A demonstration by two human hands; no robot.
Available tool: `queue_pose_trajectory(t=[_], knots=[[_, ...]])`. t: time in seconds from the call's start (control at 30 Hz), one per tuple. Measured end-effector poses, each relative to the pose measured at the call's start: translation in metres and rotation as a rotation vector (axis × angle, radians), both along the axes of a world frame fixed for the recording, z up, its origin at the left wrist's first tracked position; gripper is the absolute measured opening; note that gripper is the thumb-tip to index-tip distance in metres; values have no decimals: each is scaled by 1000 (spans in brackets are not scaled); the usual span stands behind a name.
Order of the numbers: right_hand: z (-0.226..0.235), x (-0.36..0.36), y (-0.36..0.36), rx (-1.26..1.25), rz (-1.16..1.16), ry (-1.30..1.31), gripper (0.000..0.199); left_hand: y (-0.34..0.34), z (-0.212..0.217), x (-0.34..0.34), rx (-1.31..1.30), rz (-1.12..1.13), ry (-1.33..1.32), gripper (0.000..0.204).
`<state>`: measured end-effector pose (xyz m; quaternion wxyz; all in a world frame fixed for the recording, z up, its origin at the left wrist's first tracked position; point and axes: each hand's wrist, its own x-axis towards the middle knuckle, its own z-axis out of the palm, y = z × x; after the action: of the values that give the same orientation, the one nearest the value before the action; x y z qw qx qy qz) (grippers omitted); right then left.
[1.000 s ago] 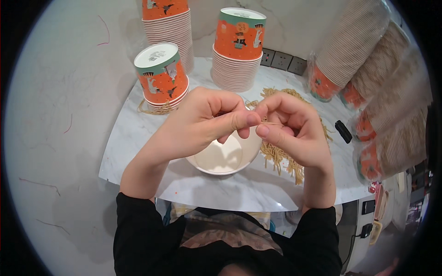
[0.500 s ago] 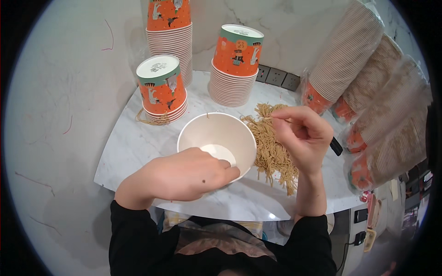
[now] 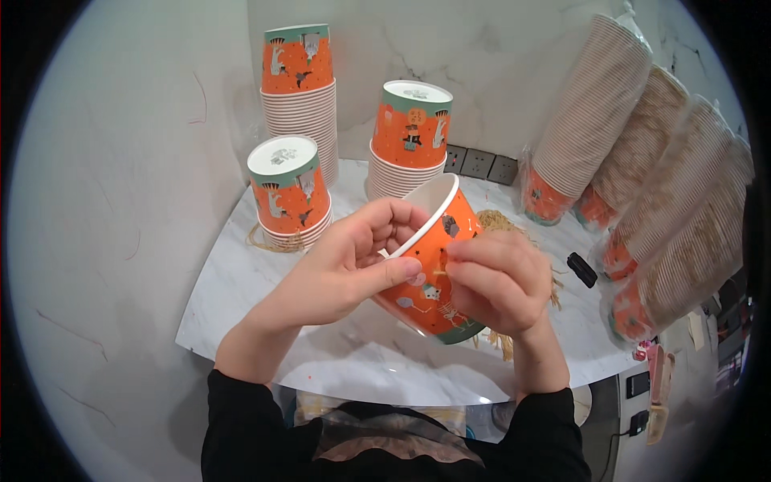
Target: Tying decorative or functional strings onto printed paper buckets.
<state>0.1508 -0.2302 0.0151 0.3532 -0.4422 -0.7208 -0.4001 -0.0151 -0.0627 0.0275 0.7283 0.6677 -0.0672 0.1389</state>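
An orange paper bucket (image 3: 434,313) with a white rim, a green base band and cartoon figures is tilted above the table, its mouth toward the upper left. My left hand (image 3: 325,277) grips its rim, fingers inside and thumb on the outer wall. At that outer wall, my right hand (image 3: 510,281) is closed in a pinch, and a short bit of tan cord (image 3: 440,273) shows by its fingertips. Behind the right hand lies a pile of tan cords (image 3: 499,221), partly hidden by bucket and hand.
Upturned bucket stacks stand at the near left (image 3: 285,197), far left (image 3: 297,112) and middle back (image 3: 409,136). Loose cords (image 3: 269,241) lie round the near one. Several bagged stacks (image 3: 594,112) lean at the right, near a small black object (image 3: 581,270). Wall sockets (image 3: 479,165) line the back.
The bucket, earlier upright on the table, is now lifted and tipped. My left hand has come out from deep inside to its rim. The right hand has moved down-left onto its outer wall.
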Motion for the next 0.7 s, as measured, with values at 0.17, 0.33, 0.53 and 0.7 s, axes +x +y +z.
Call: queue_pose_trajectory(t=[0.17, 0.33, 0.53, 0.7], knots=[[-2, -4, 3, -7, -23, -22, 27, 0, -5, -1, 22, 15, -16, 50], [-3, -6, 3, 37, -19, 4, 27, -4, -2, -5, -6, -1, -11, 51], [0, -7, 2, 5, -37, 12, 28, 1, -5, -2, 4, -12, -31, 49], [-6, -7, 4, 26, -38, 68, 29, 10, 2, 2, -80, -80, 115, 47]])
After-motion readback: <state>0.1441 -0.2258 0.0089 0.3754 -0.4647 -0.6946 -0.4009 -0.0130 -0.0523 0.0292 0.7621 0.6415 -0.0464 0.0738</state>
